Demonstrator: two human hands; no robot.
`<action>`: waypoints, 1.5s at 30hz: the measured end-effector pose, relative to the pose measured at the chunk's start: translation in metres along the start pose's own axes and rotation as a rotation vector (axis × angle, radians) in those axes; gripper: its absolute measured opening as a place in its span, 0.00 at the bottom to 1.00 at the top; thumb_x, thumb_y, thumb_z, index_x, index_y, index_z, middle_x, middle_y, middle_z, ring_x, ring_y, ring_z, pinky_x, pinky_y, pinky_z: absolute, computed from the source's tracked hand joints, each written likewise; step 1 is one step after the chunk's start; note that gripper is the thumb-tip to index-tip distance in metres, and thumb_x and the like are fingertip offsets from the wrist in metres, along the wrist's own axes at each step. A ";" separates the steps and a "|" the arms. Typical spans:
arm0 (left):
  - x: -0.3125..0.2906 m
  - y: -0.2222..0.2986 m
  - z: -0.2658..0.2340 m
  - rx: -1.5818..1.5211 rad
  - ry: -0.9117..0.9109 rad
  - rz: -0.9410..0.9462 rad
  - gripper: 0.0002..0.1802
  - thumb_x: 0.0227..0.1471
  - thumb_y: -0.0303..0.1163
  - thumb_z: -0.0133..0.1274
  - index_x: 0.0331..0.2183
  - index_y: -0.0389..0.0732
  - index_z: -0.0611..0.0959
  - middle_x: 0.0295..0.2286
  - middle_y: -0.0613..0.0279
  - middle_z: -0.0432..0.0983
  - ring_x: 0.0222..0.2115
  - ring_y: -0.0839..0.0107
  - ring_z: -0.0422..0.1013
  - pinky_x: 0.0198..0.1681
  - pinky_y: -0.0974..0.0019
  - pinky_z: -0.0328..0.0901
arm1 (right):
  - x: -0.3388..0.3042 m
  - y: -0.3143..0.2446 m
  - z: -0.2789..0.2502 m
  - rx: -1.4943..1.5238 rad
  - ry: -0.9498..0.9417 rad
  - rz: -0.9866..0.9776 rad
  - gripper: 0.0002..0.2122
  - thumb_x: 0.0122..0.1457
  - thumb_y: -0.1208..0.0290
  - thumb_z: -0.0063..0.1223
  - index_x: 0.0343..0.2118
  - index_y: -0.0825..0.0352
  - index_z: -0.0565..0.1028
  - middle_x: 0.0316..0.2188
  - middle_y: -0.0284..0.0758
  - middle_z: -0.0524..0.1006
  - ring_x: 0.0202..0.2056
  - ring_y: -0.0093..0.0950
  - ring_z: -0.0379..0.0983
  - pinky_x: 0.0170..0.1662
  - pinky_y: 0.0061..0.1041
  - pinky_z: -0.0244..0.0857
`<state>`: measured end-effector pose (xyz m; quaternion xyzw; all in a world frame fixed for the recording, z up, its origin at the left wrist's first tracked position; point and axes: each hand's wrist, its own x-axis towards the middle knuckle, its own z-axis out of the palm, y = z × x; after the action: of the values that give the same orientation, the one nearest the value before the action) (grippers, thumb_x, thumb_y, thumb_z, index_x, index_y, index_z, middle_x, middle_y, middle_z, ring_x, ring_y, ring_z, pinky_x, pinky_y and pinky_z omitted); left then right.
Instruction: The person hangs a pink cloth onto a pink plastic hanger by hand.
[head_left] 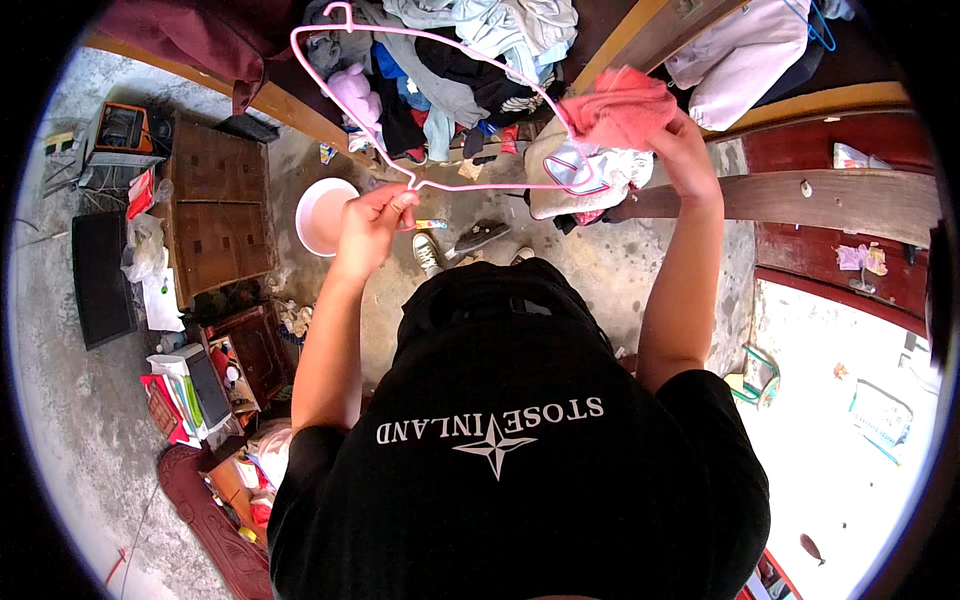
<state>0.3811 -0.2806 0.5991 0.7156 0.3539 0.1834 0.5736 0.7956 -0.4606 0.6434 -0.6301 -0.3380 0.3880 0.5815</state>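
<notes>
Left hand (pixel 372 230) pinches 1 pink hanger (pixel 490 187) at a corner, in front of clothes (pixel 450 95); right hand (pixel 690 155) pinches 1 red cloth (pixel 622 110). Hanger seems light, stiff, slick: grip its frame; cloth soft, limp: grip an edge.

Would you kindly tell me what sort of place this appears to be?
Probably a cluttered room in a home: there is a heap of clothes, a wooden cabinet at the left and a pink hanger in the left hand.

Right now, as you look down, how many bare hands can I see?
2. The left hand pinches the pink hanger by its lower bar; the right hand grips the red cloth. No others show.
</notes>
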 end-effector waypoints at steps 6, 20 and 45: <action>0.003 0.008 -0.002 0.114 0.074 0.033 0.08 0.61 0.30 0.55 0.35 0.37 0.85 0.20 0.68 0.75 0.21 0.82 0.67 0.26 0.73 0.64 | -0.008 -0.028 0.022 -0.118 -0.270 0.097 0.21 0.52 0.76 0.62 0.51 0.72 0.74 0.41 0.32 0.80 0.41 0.20 0.75 0.46 0.23 0.70; 0.008 0.037 -0.029 0.447 0.121 0.273 0.07 0.54 0.26 0.59 0.37 0.39 0.86 0.25 0.59 0.80 0.20 0.70 0.74 0.26 0.67 0.67 | -0.004 -0.021 0.004 -0.060 -0.459 0.079 0.26 0.55 0.77 0.61 0.57 0.72 0.69 0.49 0.30 0.76 0.47 0.17 0.71 0.52 0.21 0.67; 0.003 0.078 -0.016 0.442 0.106 0.352 0.07 0.56 0.25 0.57 0.37 0.36 0.85 0.25 0.57 0.80 0.21 0.70 0.74 0.28 0.67 0.68 | -0.007 0.001 0.045 -0.055 -0.647 0.107 0.31 0.55 0.77 0.59 0.62 0.73 0.62 0.57 0.34 0.71 0.57 0.22 0.65 0.62 0.25 0.59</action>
<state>0.3958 -0.2745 0.6775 0.8631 0.2850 0.2358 0.3438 0.7528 -0.4457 0.6418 -0.5067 -0.4820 0.5887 0.4054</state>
